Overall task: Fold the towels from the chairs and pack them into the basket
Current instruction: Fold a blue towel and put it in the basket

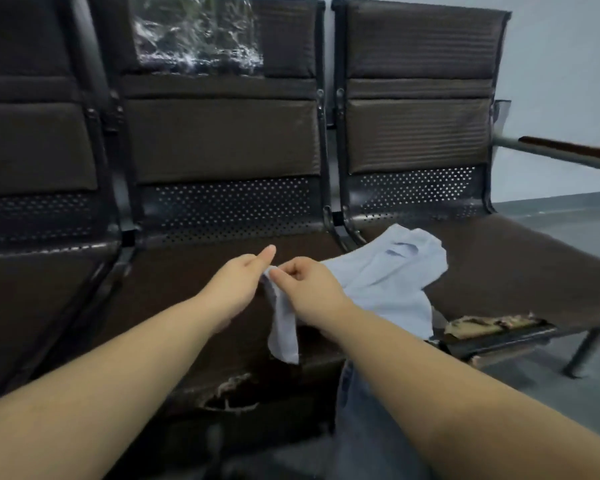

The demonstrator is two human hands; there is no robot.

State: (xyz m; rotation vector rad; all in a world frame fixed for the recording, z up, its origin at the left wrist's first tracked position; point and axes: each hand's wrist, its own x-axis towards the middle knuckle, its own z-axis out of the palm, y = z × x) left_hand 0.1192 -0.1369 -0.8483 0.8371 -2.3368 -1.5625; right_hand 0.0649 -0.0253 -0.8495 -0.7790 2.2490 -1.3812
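Observation:
A pale blue towel (pixel 388 282) lies crumpled across the gap between the middle chair (pixel 222 150) and the right chair (pixel 420 126). One corner of it is lifted above the middle seat, and a strip hangs down from that corner. My left hand (pixel 236 285) and my right hand (pixel 305 285) are close together and both pinch this raised corner. The left thumb sticks up. No basket is in view.
Three dark padded chairs stand in a row against a pale wall, with a left chair (pixel 32 150). Clear plastic wrap (pixel 194 32) covers the middle backrest's top. A grey armrest (pixel 565 154) juts out at right. The seat fronts are torn (pixel 489 323). Grey floor lies right.

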